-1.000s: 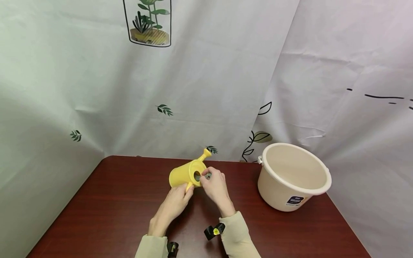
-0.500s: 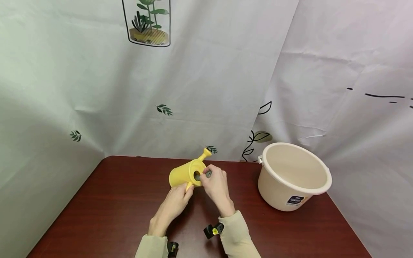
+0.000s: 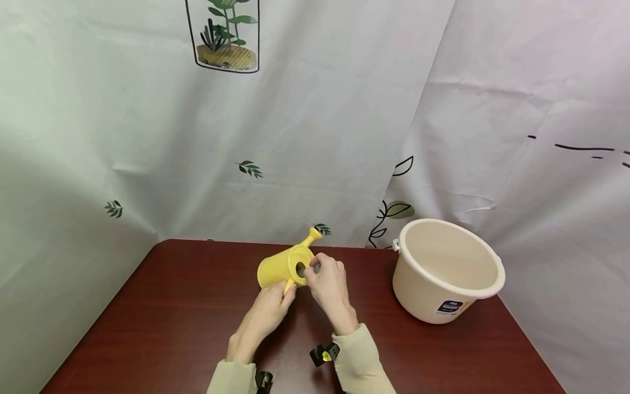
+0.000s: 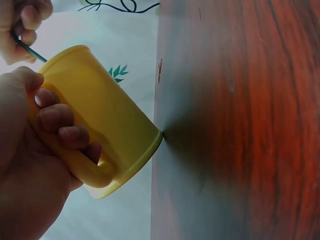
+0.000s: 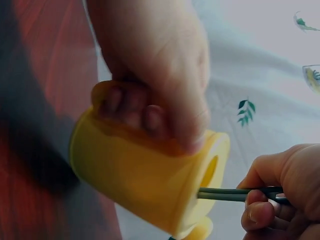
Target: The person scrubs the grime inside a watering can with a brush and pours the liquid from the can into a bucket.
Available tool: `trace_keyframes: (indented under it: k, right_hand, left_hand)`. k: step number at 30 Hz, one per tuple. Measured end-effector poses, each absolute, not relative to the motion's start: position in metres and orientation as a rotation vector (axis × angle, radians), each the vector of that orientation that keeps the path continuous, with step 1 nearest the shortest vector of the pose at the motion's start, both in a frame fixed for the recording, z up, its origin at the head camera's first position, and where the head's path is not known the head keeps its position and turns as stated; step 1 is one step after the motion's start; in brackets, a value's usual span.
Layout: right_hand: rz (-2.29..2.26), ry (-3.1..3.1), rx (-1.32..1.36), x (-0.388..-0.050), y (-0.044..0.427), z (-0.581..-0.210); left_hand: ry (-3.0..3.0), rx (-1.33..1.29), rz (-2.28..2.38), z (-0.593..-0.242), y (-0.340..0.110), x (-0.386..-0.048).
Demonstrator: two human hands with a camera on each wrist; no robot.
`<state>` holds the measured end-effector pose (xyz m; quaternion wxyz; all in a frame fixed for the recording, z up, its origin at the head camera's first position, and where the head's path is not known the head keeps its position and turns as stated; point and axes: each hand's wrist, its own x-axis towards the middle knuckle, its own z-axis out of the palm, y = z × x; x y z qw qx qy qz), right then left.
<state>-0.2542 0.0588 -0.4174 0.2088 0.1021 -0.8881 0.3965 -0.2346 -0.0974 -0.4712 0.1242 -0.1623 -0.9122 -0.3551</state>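
Note:
A yellow watering can [image 3: 276, 268] is tilted over the table, its round opening facing the right hand. My left hand [image 3: 263, 314] grips its handle, fingers curled round it in the left wrist view [image 4: 35, 130]. My right hand [image 3: 331, 287] pinches a thin dark green tool [image 5: 222, 194] with two slim arms, whose far end is inside the can's opening. What the tool touches inside is hidden. The can's bottom edge [image 4: 155, 145] lies close to the table; contact cannot be told.
A cream bucket [image 3: 433, 295] with a dark label stands at the right of the reddish-brown table [image 3: 172, 306]. Behind the table hangs a pale cloth [image 3: 315, 137] with printed leaves and a jar.
The right hand has shifted and turned very slightly at the can's opening, still pinching the tool. The can and left hand have hardly moved.

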Motion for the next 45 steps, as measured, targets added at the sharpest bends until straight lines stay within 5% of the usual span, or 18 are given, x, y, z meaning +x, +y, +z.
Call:
trace_keyframes:
  k: [17, 45]
  right_hand:
    - [1.130, -2.493, 0.250, -0.267, 0.054, -0.437]
    - [0.948, -2.428, 0.375, -0.244, 0.052, -0.410]
  left_hand:
    - [-2.671, -0.483, -1.003, -0.471, -0.096, -0.235]
    - [-2.696, -0.440, -1.068, -0.472, -0.099, -0.235]
